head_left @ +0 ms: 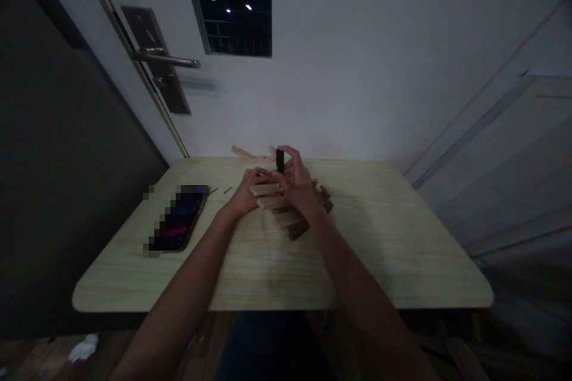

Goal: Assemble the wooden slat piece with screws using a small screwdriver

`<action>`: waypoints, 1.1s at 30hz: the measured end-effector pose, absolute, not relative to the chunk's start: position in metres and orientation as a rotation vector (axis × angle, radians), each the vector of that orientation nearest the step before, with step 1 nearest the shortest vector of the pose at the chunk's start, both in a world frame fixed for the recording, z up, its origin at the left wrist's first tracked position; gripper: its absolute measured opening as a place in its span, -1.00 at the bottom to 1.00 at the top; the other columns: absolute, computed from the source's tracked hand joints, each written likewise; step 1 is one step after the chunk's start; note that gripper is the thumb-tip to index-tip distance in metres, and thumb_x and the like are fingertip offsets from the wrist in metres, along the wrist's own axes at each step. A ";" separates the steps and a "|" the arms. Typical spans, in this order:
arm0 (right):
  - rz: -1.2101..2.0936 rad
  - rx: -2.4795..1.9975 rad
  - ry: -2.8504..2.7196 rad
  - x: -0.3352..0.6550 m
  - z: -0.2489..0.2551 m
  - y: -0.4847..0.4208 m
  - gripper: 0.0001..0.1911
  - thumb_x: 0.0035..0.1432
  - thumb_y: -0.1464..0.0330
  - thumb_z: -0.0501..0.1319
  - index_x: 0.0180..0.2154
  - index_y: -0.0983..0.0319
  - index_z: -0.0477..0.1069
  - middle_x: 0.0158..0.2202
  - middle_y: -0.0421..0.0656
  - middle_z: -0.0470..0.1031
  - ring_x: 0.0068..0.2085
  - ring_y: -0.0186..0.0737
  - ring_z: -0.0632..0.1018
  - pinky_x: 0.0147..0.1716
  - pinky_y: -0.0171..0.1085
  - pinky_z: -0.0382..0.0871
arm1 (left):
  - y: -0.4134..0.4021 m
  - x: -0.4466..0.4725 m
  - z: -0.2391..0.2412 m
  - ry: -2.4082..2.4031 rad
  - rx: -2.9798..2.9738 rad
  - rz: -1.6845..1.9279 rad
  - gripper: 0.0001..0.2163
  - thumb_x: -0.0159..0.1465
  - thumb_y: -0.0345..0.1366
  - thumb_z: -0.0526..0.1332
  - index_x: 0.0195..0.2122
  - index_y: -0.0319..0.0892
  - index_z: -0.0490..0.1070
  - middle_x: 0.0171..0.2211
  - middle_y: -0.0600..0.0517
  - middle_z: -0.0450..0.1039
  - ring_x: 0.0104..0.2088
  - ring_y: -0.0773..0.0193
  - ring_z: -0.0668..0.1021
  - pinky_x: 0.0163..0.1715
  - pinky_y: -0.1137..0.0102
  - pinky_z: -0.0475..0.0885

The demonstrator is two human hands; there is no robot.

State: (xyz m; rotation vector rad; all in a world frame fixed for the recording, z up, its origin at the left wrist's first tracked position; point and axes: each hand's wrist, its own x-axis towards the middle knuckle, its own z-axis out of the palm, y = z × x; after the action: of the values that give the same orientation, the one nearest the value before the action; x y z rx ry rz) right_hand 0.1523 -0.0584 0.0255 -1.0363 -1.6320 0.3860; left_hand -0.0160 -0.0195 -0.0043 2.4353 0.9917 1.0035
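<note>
Strips of pale wood (292, 221) lie in a fanned pile on the tabletop (379, 250), directly under both hands. The left hand (247, 191) has its fingers curled around the left end of the top strip (264, 189) and grips it. The right hand (298, 183) rests on the pile and pinches a small black object (280, 161) upright between thumb and fingers, just above the top strip; what it is, I cannot tell. Beyond the hands, close to the wall, more wood pieces (243, 152) lie. Left of the left hand is a phone (179, 221), with small dark bits (227, 190) in between.
</note>
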 end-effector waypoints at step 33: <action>0.389 -1.020 -1.611 0.151 0.024 -0.059 -0.55 0.22 0.43 0.15 0.14 0.05 0.22 -0.22 -0.15 0.49 -0.30 -0.19 0.56 -0.26 -0.17 0.55 | -0.021 -0.019 -0.005 0.977 2.461 1.010 -0.68 0.10 -0.03 0.35 -0.17 -0.04 0.55 -0.10 -0.06 0.46 -0.04 0.04 0.44 0.03 0.04 0.30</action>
State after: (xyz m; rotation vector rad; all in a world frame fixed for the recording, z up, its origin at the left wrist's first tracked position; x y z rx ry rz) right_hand 0.1512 -0.0591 0.0243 -1.0203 -1.6112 0.3887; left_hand -0.0188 -0.0208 -0.0053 2.4612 0.9768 1.0096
